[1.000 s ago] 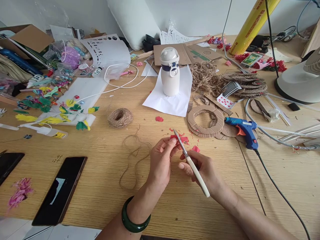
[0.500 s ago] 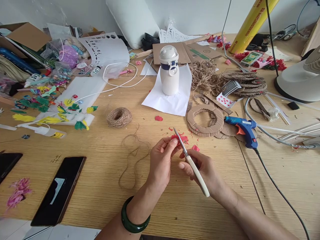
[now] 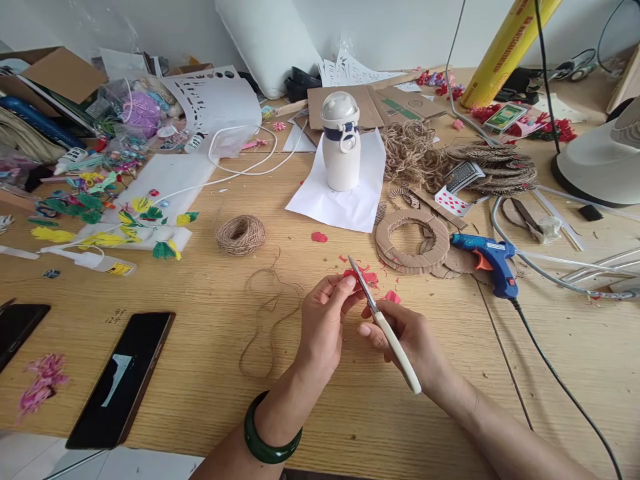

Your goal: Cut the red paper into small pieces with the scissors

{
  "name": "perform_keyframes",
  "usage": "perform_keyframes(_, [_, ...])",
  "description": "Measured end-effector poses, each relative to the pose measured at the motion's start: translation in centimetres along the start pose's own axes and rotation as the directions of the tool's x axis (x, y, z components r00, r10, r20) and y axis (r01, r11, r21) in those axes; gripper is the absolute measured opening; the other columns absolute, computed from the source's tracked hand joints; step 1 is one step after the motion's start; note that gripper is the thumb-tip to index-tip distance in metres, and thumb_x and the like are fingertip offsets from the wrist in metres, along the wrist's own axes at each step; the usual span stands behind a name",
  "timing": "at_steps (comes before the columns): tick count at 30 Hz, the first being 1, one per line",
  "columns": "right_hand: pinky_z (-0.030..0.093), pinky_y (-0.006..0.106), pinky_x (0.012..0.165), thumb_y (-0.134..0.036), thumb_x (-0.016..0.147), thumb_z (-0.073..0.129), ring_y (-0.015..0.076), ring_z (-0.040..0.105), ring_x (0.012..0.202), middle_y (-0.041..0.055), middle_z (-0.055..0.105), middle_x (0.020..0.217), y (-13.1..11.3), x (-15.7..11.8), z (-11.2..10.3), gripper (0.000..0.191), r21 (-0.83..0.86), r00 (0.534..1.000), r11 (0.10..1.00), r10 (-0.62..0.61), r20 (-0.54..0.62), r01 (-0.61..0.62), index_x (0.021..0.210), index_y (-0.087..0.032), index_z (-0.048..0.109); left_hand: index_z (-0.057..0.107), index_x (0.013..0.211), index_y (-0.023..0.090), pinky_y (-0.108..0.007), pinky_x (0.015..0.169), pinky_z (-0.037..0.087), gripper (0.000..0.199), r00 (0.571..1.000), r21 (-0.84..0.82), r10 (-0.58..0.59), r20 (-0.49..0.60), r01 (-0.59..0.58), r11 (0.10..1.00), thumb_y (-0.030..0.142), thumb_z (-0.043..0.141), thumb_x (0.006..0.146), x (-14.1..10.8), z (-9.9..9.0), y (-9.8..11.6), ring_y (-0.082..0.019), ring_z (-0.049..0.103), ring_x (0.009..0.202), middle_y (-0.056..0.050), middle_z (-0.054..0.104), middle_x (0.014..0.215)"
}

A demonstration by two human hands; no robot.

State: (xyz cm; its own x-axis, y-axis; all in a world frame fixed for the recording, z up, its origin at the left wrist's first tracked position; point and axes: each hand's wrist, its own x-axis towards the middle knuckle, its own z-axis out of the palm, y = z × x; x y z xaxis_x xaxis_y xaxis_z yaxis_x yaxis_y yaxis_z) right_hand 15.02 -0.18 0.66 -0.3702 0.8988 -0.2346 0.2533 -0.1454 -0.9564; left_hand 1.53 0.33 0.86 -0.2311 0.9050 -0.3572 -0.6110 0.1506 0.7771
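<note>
at a pale wood-grained counter [image 3: 210, 387], a person's two bare hands meet near the middle. the left hand [image 3: 326, 320] pinches a small, thin red piece [image 3: 350, 273], perhaps paper, between thumb and fingers. the right hand [image 3: 403, 330] is curled around a pair of scissors with a white handle and slim metal blades [image 3: 397, 350]; how its hidden fingers sit cannot be told. the blades point away from the person, angled across the red piece and looking nearly together.

cutting appears partly done: thin red trimmings [image 3: 383, 265] are strewn just beyond the hands, and a flat red shape with a wavy edge [image 3: 319, 237] lies apart, seemingly finished. the pinched piece looks unfinished, its outline mostly hidden by fingers and blades. a folded-looking red scrap [image 3: 393, 297] lies near the right hand, apparently not yet shaped.
</note>
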Motion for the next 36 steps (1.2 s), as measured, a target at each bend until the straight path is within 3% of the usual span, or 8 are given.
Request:
perform_keyframes(26, [0.03, 0.023, 0.039, -0.056, 0.076, 0.071, 0.0085, 0.035, 0.044, -0.007, 0.037, 0.056, -0.1, 0.1, 0.0, 0.044, -0.035, 0.999, 0.998, 0.054, 0.0, -0.054, 0.081, -0.015, 0.057, 0.067, 0.073, 0.014, -0.027, 0.079, 0.054, 0.015, 0.999, -0.013, 0.036, -0.03, -0.036, 0.999, 0.027, 0.073, 0.078, 0.5, -0.1, 0.0, -0.013, 0.065, 0.08, -0.004, 0.068, 0.081])
perform_keyframes(31, [0.037, 0.023, 0.044, -0.051, 0.08, 0.068, 0.0104, 0.042, 0.05, -0.0047, 0.043, 0.06, -0.6, 0.1, -0.3, 0.039, 0.038, 0.996, 0.999, -0.015, -0.091, 0.019, 0.089, -0.015, 0.059, 0.069, 0.071, 0.014, -0.028, 0.078, 0.055, 0.017, 1.0, 0.016, 0.004, 0.002, -0.004, 1.0, 0.028, 0.075, 0.075, 0.6, -0.2, 0.0, -0.013, 0.064, 0.074, -0.002, 0.067, 0.074])
perform_keyframes(36, [0.041, 0.024, 0.05, -0.046, 0.081, 0.068, 0.0118, 0.047, 0.056, -0.0018, 0.053, 0.069, -1.2, 0.3, -0.7, 0.037, 0.206, 0.977, 0.976, -0.029, -0.212, 0.074, 0.101, -0.017, 0.056, 0.072, 0.074, 0.014, -0.031, 0.08, 0.055, 0.017, 0.994, 0.118, -0.064, 0.091, 0.054, 0.992, 0.031, 0.077, 0.074, 0.4, -0.3, -0.5, -0.015, 0.065, 0.078, -0.005, 0.072, 0.081])
